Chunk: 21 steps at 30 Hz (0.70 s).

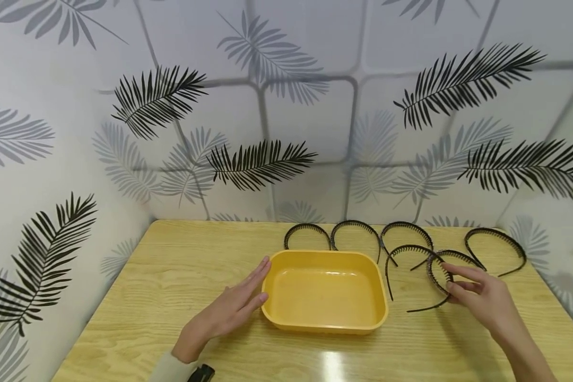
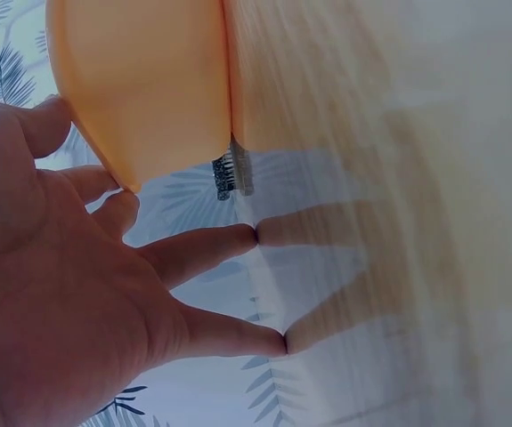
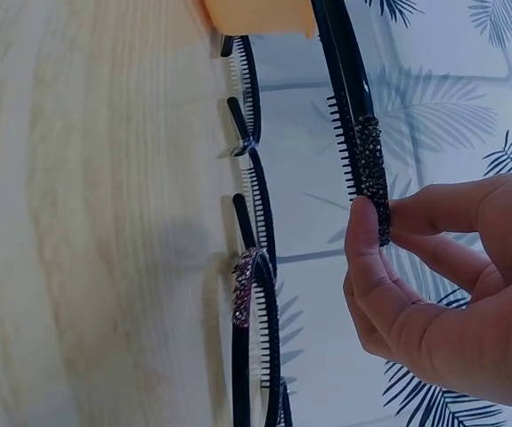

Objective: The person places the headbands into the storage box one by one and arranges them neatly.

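My right hand (image 1: 487,297) pinches a black toothed headband (image 1: 410,247) between thumb and fingers, right of the yellow plastic basin (image 1: 324,324). In the right wrist view, the fingertips sit at a glittery dark section (image 3: 371,160) of this headband, which is raised above the table. My left hand (image 1: 234,305) touches the basin's left side with its fingers extended. Seen from the left wrist, two fingertips (image 2: 254,233) reach down to the tabletop while the thumb lies along the basin's edge. Inside, the basin shows only its bare floor.
Several more black headbands, among them one at the back right (image 1: 498,232) and one behind the basin (image 1: 307,226), lie along the back and right of the wooden table (image 1: 181,254). One has a pinkish glittery section (image 3: 242,289). A leaf-patterned wall (image 1: 305,122) borders the table's back.
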Each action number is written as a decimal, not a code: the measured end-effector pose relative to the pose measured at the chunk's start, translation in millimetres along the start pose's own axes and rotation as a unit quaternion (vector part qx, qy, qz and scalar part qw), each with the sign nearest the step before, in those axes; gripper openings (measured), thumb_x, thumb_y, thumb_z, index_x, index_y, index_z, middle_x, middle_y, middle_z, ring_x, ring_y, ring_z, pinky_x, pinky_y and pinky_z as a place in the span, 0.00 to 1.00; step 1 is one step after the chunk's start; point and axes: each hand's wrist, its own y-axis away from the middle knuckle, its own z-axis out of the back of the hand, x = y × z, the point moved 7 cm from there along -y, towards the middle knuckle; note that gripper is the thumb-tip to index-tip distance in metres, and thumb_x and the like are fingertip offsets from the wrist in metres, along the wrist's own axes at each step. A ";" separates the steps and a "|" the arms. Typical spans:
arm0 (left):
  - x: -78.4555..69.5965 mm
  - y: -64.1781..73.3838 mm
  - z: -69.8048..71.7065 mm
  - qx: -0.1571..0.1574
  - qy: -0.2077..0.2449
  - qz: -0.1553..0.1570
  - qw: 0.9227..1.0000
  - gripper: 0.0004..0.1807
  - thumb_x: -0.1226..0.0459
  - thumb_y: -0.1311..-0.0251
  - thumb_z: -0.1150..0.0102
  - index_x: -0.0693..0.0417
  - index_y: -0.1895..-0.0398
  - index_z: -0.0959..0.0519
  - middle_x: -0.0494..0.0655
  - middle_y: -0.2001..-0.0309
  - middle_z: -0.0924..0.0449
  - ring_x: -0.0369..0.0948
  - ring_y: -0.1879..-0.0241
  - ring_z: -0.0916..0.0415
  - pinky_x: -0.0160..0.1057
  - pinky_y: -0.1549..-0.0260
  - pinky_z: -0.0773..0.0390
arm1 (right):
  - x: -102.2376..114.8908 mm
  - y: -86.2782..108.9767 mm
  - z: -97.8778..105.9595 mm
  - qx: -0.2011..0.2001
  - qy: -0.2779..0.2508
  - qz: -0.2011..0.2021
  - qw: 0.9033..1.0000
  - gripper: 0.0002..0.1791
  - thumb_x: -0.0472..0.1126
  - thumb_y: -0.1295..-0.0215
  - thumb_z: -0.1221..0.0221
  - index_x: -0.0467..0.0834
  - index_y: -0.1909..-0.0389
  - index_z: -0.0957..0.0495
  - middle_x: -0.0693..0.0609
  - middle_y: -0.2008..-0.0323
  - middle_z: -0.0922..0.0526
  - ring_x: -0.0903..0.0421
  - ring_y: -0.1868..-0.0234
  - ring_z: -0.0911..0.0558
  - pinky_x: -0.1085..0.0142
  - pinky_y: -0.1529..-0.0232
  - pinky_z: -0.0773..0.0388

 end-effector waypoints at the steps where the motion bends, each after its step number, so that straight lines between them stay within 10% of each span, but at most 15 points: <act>1: 0.4 0.4 -0.2 0.000 0.000 0.000 1.000 0.36 0.51 0.17 0.61 0.46 0.15 0.59 0.38 0.17 0.67 0.49 0.20 0.58 0.83 0.40 0.52 | 2.0 -0.8 -1.0 0.002 -0.007 0.002 1.000 0.23 0.25 0.31 0.38 0.29 0.36 0.24 0.76 0.49 0.23 0.72 0.57 0.16 0.64 0.63 0.14; 21: 1.9 0.5 -1.2 0.006 0.009 -0.004 1.000 0.37 0.50 0.17 0.61 0.46 0.15 0.61 0.41 0.16 0.67 0.49 0.20 0.60 0.85 0.42 0.53 | 41.7 -17.5 -42.5 0.030 0.003 0.030 0.999 0.23 0.30 0.29 0.38 0.28 0.35 0.25 0.55 0.47 0.23 0.70 0.56 0.16 0.60 0.61 0.14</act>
